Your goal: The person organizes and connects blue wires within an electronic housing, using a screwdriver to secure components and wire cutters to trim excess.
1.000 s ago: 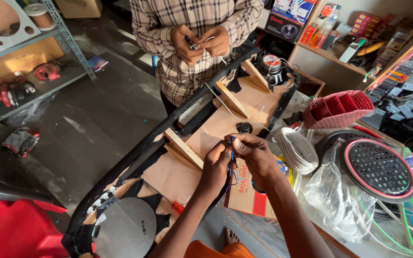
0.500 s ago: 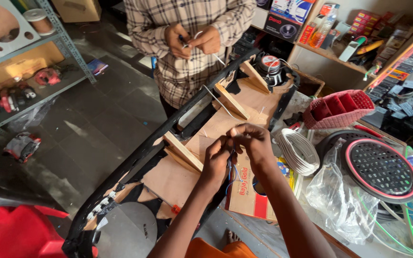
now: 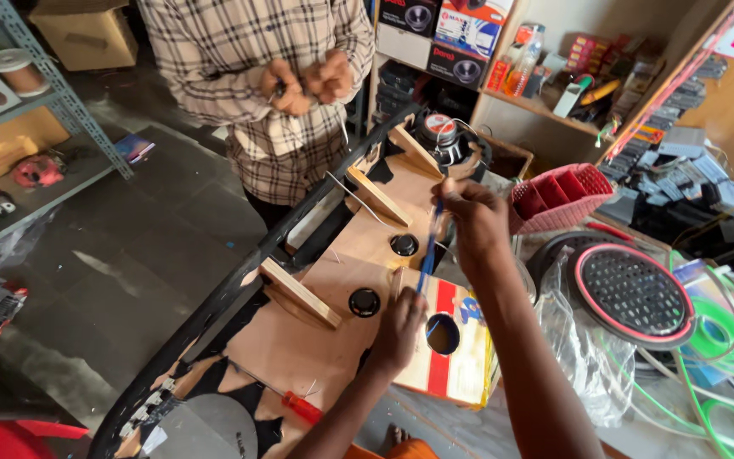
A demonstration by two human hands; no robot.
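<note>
Small car-audio repair workshop, metal shelving (image 3: pixel 61 110) with tools, boxed speakers (image 3: pixel 443 30) on wall shelves, loose speaker (image 3: pixel 445 136), speaker grille (image 3: pixel 635 293), coiled green wire (image 3: pixel 711 340), plywood panel (image 3: pixel 299 340), screwdriver (image 3: pixel 295 406).

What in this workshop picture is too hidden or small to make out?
- Head view: the left hand closes over the lower end of the thin blue wire, so that end is hidden.
- The wire's upper end is buried in the right hand.
- The small item between the plaid-shirted person's hands is too small to identify.
- The red-handled screwdriver has a tip too thin to read.
</note>
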